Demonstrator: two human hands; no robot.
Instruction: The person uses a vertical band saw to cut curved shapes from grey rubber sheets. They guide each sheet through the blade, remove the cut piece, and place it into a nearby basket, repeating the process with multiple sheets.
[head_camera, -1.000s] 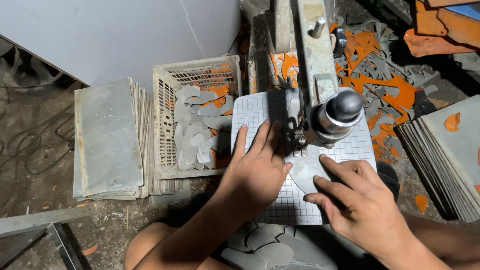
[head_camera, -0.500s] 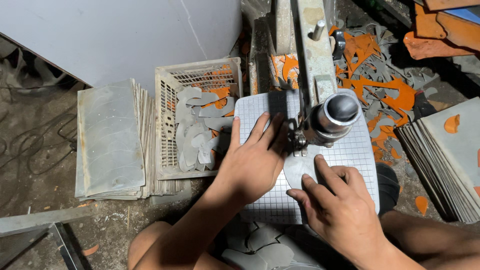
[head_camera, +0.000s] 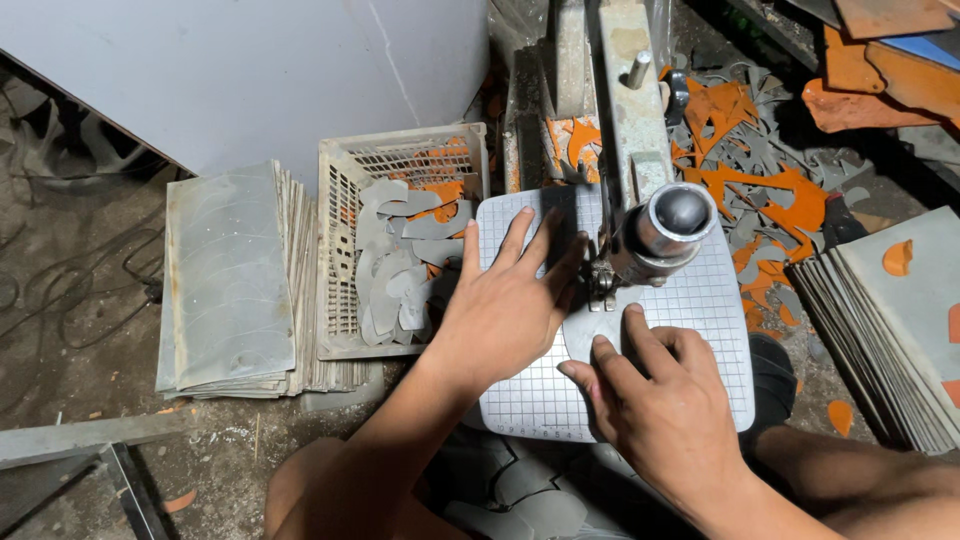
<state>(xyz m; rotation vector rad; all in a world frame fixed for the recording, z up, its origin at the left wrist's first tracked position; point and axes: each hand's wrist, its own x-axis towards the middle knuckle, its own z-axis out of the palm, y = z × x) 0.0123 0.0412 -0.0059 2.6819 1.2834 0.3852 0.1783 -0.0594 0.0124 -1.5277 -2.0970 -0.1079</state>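
Observation:
A cutting machine with a round metal head (head_camera: 672, 225) stands over a white gridded work table (head_camera: 712, 300). A flat grey sheet piece (head_camera: 588, 335) lies on the table at the blade. My left hand (head_camera: 505, 310) lies flat with spread fingers, pressing the piece from the left, its fingertips close to the blade. My right hand (head_camera: 655, 400) presses the near edge of the same piece with index and middle fingers. Most of the piece is hidden under both hands.
A white plastic basket (head_camera: 340, 200) holding several cut grey and orange shapes sits left of the table. A stack of grey sheets (head_camera: 225, 280) lies further left, another stack (head_camera: 900, 330) at the right. Orange and grey offcuts (head_camera: 760, 180) lie behind the machine.
My right hand has slid left and closer to the blade. My left hand has moved slightly forward with the fingers spread wider, and the grey piece has turned under the blade.

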